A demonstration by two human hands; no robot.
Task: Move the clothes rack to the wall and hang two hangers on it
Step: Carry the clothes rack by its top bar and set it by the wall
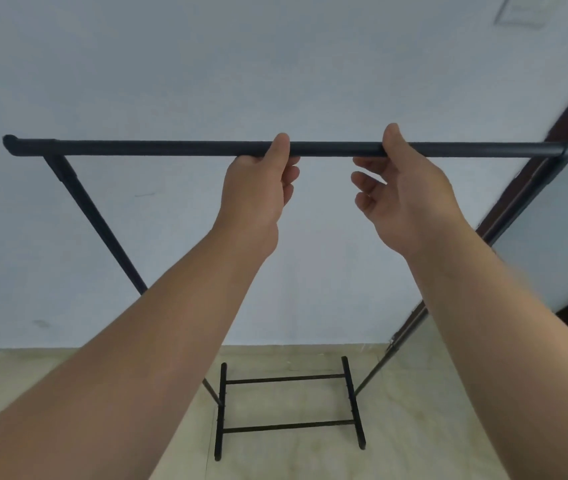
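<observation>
The black metal clothes rack (158, 147) stands right in front of a pale wall, its top bar running across the view at hand height. Its floor base (289, 378) with two cross rails shows between my forearms. My left hand (258, 188) grips the middle of the top bar, thumb on the front and fingers curled behind and under it. My right hand (403, 195) is just to its right. Its thumb rests against the bar while the fingers hang spread and loose below it. No hangers are in view.
The pale wall (171, 81) fills the background and meets a beige floor (33, 375) below. A dark wooden door frame (566, 116) with a frosted panel runs along the right side, close to the rack's right upright.
</observation>
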